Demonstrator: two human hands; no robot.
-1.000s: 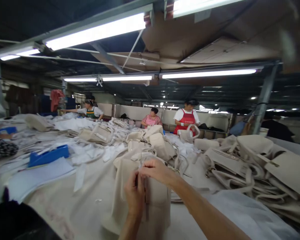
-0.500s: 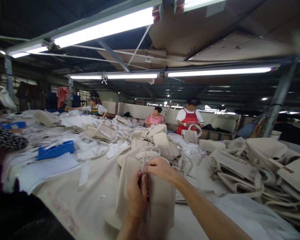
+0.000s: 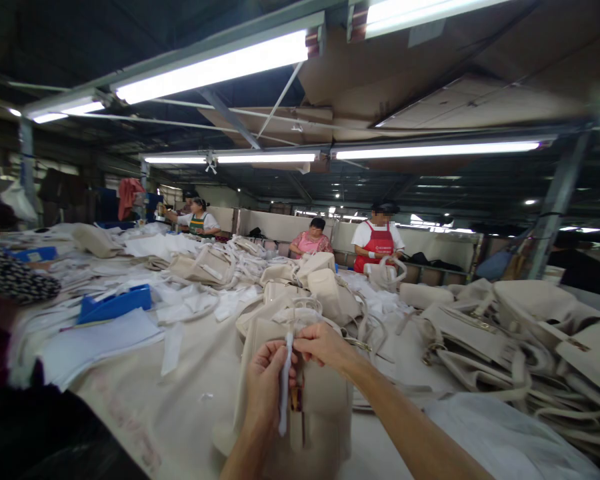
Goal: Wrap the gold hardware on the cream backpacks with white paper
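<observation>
A cream handbag stands in front of me on the table, its gold-coloured clasp facing me. Over its front, my left hand is closed on a narrow white strip that hangs down beside the clasp; whether it is paper or foam I cannot make out. My right hand pinches at the upper end of the same strip, its fingertips close to those of the left. The bag's handle rises behind my hands.
More cream bags are heaped behind, and others with straps lie at right. To the left are a blue tray and white sheets. Clear plastic lies front right. Several co-workers are around the table, one in a red apron.
The white strip now shows lengthwise, hanging below my fingers. My left hand has shifted slightly left, uncovering the clasp, and my right hand has moved a little right and down.
</observation>
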